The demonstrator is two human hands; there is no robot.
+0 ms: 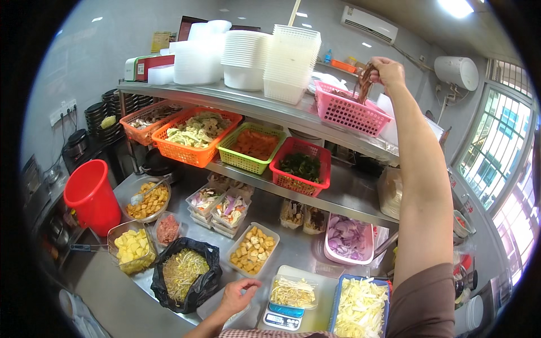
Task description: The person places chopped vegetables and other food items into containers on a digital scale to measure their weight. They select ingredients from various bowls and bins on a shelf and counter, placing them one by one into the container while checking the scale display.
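High at the right, my right hand point(388, 71) pinches a bunch of dark brown, limp food strips point(364, 84). They hang over a pink plastic basket point(353, 110) on the top shelf, which holds more dark pieces. My left hand point(240, 295) is low, its fingers loosely bent and nothing visible in them, above a translucent plastic container point(209, 305) that the hand and forearm partly cover. Just right of it, a clear tub of bean sprouts and pale strips point(293, 291) rests on a digital kitchen scale point(282, 320). A blue basket point(338, 302) of shredded cabbage point(362, 306) stands beside the scale.
Bean sprouts point(184, 270) fill a black plastic bag point(207, 249). Nearby are fried tofu cubes point(252, 249), potato slices point(132, 246) in a wire strainer and sliced red onion point(348, 236). Several vegetable baskets line the steel middle shelf point(253, 177); stacked white tubs point(246, 59) stand above.
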